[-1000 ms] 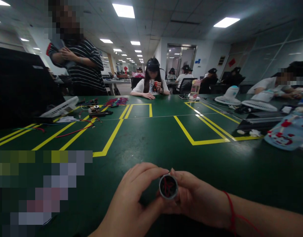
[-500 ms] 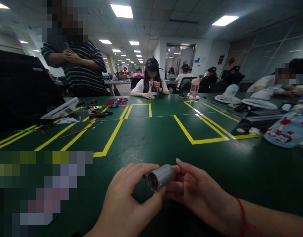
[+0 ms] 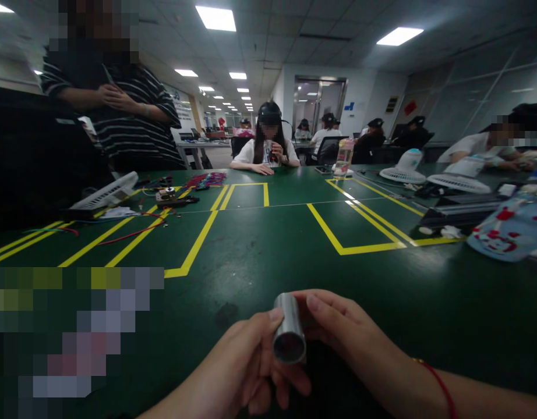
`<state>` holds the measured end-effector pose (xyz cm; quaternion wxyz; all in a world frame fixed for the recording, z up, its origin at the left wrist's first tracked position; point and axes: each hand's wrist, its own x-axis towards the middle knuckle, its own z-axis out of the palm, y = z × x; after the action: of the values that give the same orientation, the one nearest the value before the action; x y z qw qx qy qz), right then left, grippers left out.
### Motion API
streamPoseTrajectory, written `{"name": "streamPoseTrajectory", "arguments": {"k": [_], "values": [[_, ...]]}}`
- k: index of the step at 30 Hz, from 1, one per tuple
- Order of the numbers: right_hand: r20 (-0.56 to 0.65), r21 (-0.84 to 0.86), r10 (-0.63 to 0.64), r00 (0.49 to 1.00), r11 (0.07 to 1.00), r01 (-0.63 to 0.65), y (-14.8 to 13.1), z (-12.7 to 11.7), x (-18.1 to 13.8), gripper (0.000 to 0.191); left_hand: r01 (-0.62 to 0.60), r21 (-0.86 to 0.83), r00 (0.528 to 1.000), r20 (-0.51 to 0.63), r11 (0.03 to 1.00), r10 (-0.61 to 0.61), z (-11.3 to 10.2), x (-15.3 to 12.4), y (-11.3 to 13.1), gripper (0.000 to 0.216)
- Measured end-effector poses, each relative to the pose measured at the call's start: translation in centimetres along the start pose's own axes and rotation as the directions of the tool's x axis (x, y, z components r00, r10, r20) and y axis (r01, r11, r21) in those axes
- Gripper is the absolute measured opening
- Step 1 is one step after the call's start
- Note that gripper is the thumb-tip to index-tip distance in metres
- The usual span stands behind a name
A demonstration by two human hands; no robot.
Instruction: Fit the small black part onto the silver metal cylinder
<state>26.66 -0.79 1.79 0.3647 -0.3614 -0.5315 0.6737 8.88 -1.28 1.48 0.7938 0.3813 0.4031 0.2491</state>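
A short silver metal tube (image 3: 289, 329) is held over the green table, its round near end facing me. Inside that end it is dark, with a hint of red. On the tube's left side lies the thumb of my left hand (image 3: 255, 355), the other fingers curled underneath. My right hand (image 3: 338, 320) closes on the far right side of the tube, its index fingertip behind the top end and its thumb alongside. The fingers behind the tube are partly hidden.
Yellow tape lines (image 3: 323, 224) mark the green table (image 3: 260, 250). Wires and a small motor-like part (image 3: 167, 195) lie left, beside a white fan (image 3: 106, 192). At right are more fans (image 3: 403, 169), a bottle (image 3: 343, 158) and a blue patterned bag (image 3: 508, 227). A person (image 3: 268, 145) sits opposite.
The tube has turned so its open end points toward me rather than left. My left hand has rotated, its fingers now underneath. The standing person at left has shifted left.
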Motion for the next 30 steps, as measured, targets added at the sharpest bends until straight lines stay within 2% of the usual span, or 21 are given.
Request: {"name": "streamPoseTrajectory", "arguments": {"k": [3, 4, 6, 8, 10, 12, 14, 16, 17, 20, 22, 24, 27, 30], "values": [[0.022, 0.053, 0.031, 0.999, 0.998, -0.032, 0.0, 0.0, 0.2, 0.046, 0.012, 0.034, 1.000, -0.025, 0.999, -0.011, 0.0, 0.1, -0.1, 0.048], [0.017, 0.061, 0.032, 0.999, 0.998, -0.033, -0.1, -0.1, 0.3, 0.045, -0.026, 0.103, 0.998, -0.047, 0.994, 0.031, 0.0, 0.2, -0.1, 0.046], [0.009, 0.042, -0.003, 1.000, 0.999, 0.002, -0.2, -0.4, 0.6, 0.045, -0.182, 0.348, 0.973, -0.070, 0.920, 0.219, -0.2, 0.2, 0.1, 0.035], [0.028, -0.031, -0.083, 0.996, 0.996, 0.084, -0.1, -0.9, 1.0, 0.044, -0.336, 0.638, 0.889, -0.029, 0.693, 0.457, -0.7, 0.4, 0.5, 0.019], [0.053, -0.138, -0.177, 0.983, 0.973, 0.183, 0.1, -1.5, 1.5, 0.037, -0.352, 0.835, 0.807, 0.042, 0.422, 0.590, -1.2, 0.9, 0.8, 0.013], [0.057, -0.258, -0.244, 0.968, 0.933, 0.250, 0.6, -1.9, 2.0, 0.032, -0.278, 0.930, 0.785, 0.075, 0.241, 0.615, -1.7, 1.4, 1.1, 0.015], [0.054, -0.354, -0.274, 0.960, 0.894, 0.275, 1.1, -2.2, 2.2, 0.029, -0.217, 0.964, 0.791, 0.084, 0.151, 0.606, -2.1, 1.9, 1.1, 0.016], [0.056, -0.405, -0.283, 0.957, 0.870, 0.281, 1.5, -2.2, 2.1, 0.027, -0.202, 0.971, 0.797, 0.089, 0.125, 0.597, -2.3, 2.0, 1.0, 0.016], [0.055, -0.411, -0.287, 0.956, 0.867, 0.283, 1.6, -2.1, 2.1, 0.027, -0.210, 0.967, 0.798, 0.086, 0.141, 0.597, -2.2, 1.9, 0.9, 0.016], [0.025, -0.371, -0.312, 0.950, 0.879, 0.298, 2.0, -2.0, 1.9, 0.035, -0.264, 0.928, 0.780, 0.045, 0.262, 0.624, -1.9, 1.5, 1.1, 0.022], [-0.003, -0.348, -0.325, 0.946, 0.887, 0.304, 2.3, -1.9, 2.0, 0.048, -0.287, 0.901, 0.742, -0.006, 0.325, 0.671, -1.5, 1.3, 1.6, 0.024], [-0.013, -0.352, -0.319, 0.948, 0.888, 0.294, 2.4, -1.9, 2.2, 0.055, -0.307, 0.895, 0.709, -0.012, 0.324, 0.705, -1.1, 1.4, 2.2, 0.021], [-0.023, -0.377, -0.300, 0.954, 0.886, 0.270, 2.4, -2.0, 2.4, 0.056, -0.342, 0.897, 0.682, 0.030, 0.282, 0.731, -0.5, 1.5, 3.4, 0.012], [-0.045, -0.431, -0.300, 0.953, 0.867, 0.252, 2.2, -2.2, 2.4, 0.055, -0.334, 0.895, 0.645, -0.012, 0.296, 0.764, -0.7, 1.4, 4.2, 0.012]]}}
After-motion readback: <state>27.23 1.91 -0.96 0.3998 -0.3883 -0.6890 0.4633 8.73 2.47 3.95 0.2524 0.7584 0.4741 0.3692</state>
